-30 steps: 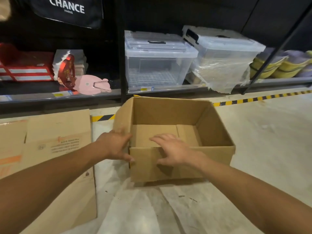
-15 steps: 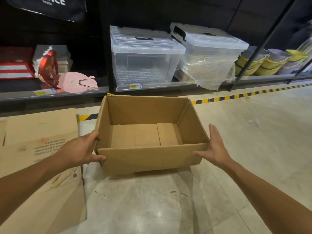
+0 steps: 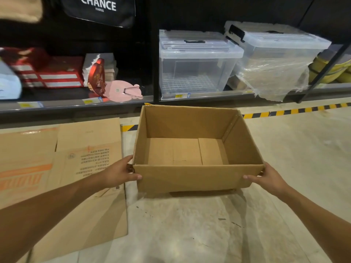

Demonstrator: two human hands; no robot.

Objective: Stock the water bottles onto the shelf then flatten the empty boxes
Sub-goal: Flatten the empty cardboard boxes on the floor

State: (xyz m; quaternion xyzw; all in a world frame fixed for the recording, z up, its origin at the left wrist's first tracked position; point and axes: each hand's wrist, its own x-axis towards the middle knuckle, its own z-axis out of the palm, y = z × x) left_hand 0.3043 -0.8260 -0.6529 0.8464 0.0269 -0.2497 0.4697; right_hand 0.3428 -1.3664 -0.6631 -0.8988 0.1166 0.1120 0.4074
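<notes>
An empty brown cardboard box (image 3: 191, 175) stands open-topped on the floor in front of me, its near edge slightly raised. My left hand (image 3: 121, 170) grips the box's near left corner, thumb across the front wall. My right hand (image 3: 266, 177) grips the near right corner, thumb on the front wall and fingers round the side. A flattened cardboard box (image 3: 62, 164) lies on the floor to the left. No water bottles are in view.
A low black shelf (image 3: 76, 104) runs along the back, holding two clear plastic storage bins (image 3: 197, 61), red boxes (image 3: 57, 73), a pink disc (image 3: 121, 91) and yellow bowls (image 3: 330, 71). Yellow-black hazard tape (image 3: 294, 112) marks the floor edge. Pale floor lies to the right.
My right hand left the near wall's inside and moved to the box's right corner, now gripping it. My left hand stayed on the left corner. The box sits squarer to me.
</notes>
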